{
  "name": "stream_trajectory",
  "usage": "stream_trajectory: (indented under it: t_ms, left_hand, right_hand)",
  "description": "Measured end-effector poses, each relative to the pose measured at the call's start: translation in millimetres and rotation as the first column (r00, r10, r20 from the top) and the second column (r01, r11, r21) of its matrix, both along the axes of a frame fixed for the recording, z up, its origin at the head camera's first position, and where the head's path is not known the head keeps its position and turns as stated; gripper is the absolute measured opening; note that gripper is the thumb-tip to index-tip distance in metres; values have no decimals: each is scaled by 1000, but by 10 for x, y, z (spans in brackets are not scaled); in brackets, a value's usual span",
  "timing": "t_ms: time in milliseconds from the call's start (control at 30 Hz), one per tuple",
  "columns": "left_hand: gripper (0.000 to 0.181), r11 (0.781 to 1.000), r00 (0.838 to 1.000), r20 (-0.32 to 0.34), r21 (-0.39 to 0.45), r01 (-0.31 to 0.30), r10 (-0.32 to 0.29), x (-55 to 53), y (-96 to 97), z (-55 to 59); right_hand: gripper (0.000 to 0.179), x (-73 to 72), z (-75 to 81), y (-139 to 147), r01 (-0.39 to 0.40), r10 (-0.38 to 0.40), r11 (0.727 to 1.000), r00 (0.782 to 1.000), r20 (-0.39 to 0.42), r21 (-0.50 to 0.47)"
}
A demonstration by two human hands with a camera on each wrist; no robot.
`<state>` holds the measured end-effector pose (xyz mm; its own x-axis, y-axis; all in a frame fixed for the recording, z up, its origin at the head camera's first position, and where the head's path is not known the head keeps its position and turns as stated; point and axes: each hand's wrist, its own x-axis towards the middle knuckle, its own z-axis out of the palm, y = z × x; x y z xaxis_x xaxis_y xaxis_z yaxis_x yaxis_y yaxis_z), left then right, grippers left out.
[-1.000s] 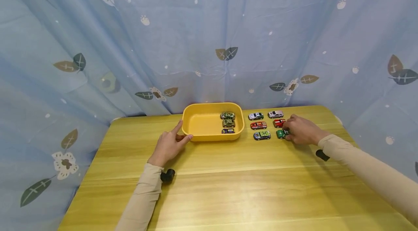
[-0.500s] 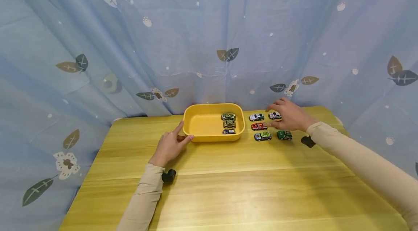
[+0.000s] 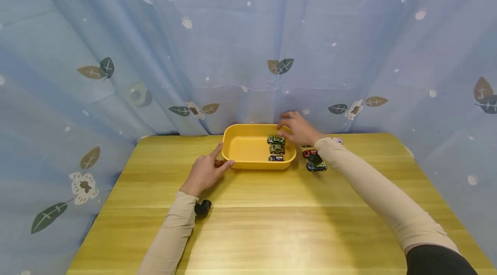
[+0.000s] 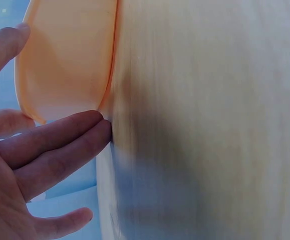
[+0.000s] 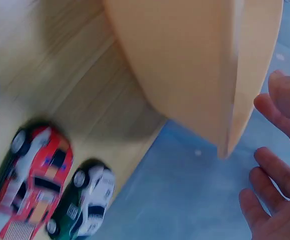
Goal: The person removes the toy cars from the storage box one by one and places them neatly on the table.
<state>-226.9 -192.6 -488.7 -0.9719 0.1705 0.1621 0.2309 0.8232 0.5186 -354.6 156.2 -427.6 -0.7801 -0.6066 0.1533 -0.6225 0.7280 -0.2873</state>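
Observation:
A yellow plastic box (image 3: 248, 165) stands near the table's back edge. My left hand (image 3: 202, 175) touches its left end; in the left wrist view the fingers (image 4: 59, 145) lie nearly straight against it. Above the box's right end hovers my right hand (image 3: 299, 131), fingers apart. The right wrist view shows nothing between them. Inside, at the right, sit a green camouflage toy car (image 3: 276, 140), an olive toy car (image 3: 277, 149) and a purple-blue toy car (image 3: 276, 159). A red toy car (image 5: 39, 180) and a white-and-green toy car (image 5: 87, 200) stand outside, right of the box.
A blue-and-green toy car (image 3: 316, 167) stands nearer the front, and a pale toy car (image 3: 338, 140) shows past the right sleeve (image 3: 372, 188). The sleeve hides other cars. A blue patterned curtain (image 3: 248, 50) hangs directly behind the wooden table (image 3: 248, 232).
My right hand has moved left from the green and red toy cars to above the box's right end. The left hand stays at the box; the view has shifted slightly.

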Motion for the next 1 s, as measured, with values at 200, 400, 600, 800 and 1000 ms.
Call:
stream_trajectory:
  t_ms: [200,400,600,800,1000]
  left_hand:
    - [90,1000,1000,-13,5,-7,8,-31,8,25]
    - [90,1000,1000,-3,1,4,-4,-1,30,18]
    - [88,1000,1000,-9,0,1,-1,3,44,7]
    - [89,1000,1000,-4,5,-1,1,6,56,11]
    - [89,1000,1000,-12,8,-1,1,14,36,6]
  right_hand:
    - [23,-126,-100,-133,10,-10,1000,1000,-11,-21]
    - [20,-128,-308,-154,30,-29,999,999,27,-36]
    - [19,-128,-404,-187,43,-42,998,999,25,-35]
    - [18,-110,-390,-227,107,-109,994,992,57,35]
    - [19,-127,-397,-275,103,-109,989,992,60,106]
